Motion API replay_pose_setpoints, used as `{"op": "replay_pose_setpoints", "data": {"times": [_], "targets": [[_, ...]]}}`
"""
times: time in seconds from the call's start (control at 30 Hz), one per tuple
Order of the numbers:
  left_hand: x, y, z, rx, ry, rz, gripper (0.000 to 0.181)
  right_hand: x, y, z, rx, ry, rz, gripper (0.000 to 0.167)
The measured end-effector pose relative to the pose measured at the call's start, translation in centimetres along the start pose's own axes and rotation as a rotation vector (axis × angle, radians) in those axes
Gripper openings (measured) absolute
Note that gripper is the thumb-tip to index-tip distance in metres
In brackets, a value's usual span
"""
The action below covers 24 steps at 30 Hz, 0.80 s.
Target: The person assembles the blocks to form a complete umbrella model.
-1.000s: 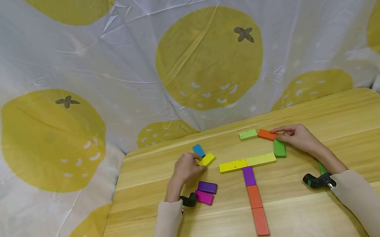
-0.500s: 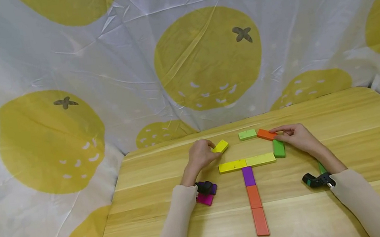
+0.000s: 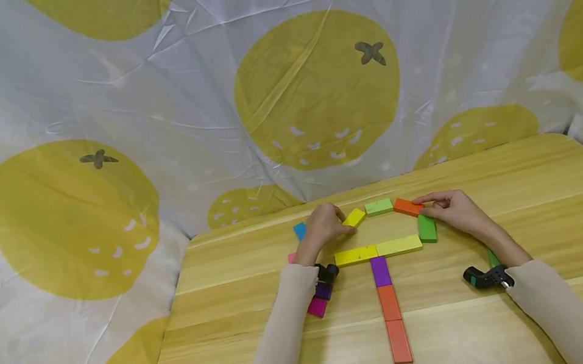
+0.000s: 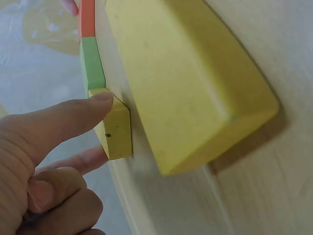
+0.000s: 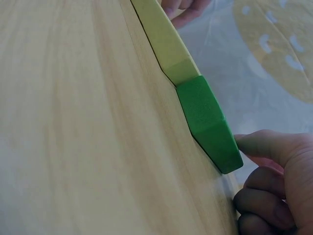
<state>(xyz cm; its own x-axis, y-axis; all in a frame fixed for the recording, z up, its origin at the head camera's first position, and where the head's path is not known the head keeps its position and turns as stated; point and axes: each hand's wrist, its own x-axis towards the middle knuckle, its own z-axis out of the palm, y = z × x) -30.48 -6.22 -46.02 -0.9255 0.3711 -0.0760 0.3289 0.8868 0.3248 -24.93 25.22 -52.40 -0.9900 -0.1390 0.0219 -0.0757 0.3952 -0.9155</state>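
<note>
My left hand (image 3: pixel 325 225) pinches a short yellow block (image 3: pixel 354 218) between thumb and finger. In the left wrist view this yellow block (image 4: pixel 119 129) meets the end of the light green block (image 4: pixel 92 61). On the far side, my right hand (image 3: pixel 456 211) pinches the right end of an orange block (image 3: pixel 407 206). A green block (image 3: pixel 427 228) lies just below the orange one, close to my right thumb. Below these, a long yellow block (image 3: pixel 355 256) and a pale yellow block (image 3: pixel 398 245) form a row. The right wrist view hides the orange block.
A purple block (image 3: pixel 380 271) and two red-orange blocks (image 3: pixel 389 302) run down from the row. Blue (image 3: pixel 300 230), pink (image 3: pixel 291 257), dark purple (image 3: pixel 323 291) and magenta (image 3: pixel 317 308) blocks lie around my left wrist, some partly covered. A green piece (image 3: pixel 493 257) shows beside my right wrist.
My left hand has carried the yellow block rightward and up, from beside the blue block to the light green block's left end. My right hand stays at the orange block.
</note>
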Motion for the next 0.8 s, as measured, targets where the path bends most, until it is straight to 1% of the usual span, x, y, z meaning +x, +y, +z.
{"op": "replay_pose_setpoints", "data": {"times": [0.07,0.2,0.57,0.8], "targets": [[0.02,-0.15,0.18,-0.015,-0.009,0.000,0.041,0.00,0.02,0.03,-0.002,-0.001,0.002,0.037],[-0.06,-0.34,0.28,-0.035,-0.004,0.009,0.042,-0.03,0.03,0.02,-0.006,0.004,-0.001,0.037],[-0.19,-0.45,0.43,-0.043,-0.006,0.018,0.042,-0.05,-0.04,0.07,0.002,0.005,-0.003,0.037],[-0.54,-0.60,0.39,-0.051,0.002,0.023,0.043,-0.04,-0.10,0.17,-0.004,0.012,-0.006,0.037]]}}
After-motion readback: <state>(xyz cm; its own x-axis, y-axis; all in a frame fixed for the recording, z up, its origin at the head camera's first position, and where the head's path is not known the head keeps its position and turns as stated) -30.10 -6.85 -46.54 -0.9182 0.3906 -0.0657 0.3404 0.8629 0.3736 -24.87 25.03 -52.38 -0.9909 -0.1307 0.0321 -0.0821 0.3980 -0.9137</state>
